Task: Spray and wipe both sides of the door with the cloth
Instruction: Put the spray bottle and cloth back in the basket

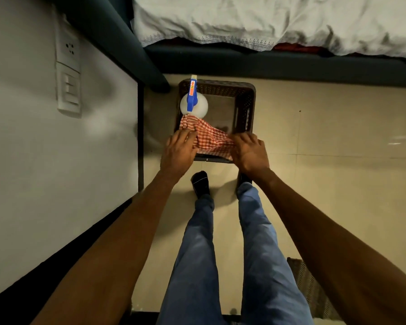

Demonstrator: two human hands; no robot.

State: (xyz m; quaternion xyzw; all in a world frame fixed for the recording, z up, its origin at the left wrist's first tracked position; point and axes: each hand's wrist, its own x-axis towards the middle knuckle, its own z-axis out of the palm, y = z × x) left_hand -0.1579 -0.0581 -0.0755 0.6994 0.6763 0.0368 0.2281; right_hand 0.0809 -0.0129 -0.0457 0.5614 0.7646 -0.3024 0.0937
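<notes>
A red-and-white checked cloth (pixel 209 138) lies across the near part of a dark brown basket (pixel 246 106) on the floor. My left hand (pixel 178 151) grips the cloth's left edge and my right hand (pixel 251 152) grips its right edge, both reaching down over the basket's near rim. A white spray bottle with a blue trigger head (pixel 193 102) stands in the basket's far left corner, just beyond the cloth. No door is plainly in view.
A white wall (pixel 45 160) with a socket and switch plate (pixel 68 76) runs along the left. A bed with a white sheet (pixel 267 22) and dark frame lies just beyond the basket. My legs in blue jeans stand on the beige tiled floor (pixel 326 184).
</notes>
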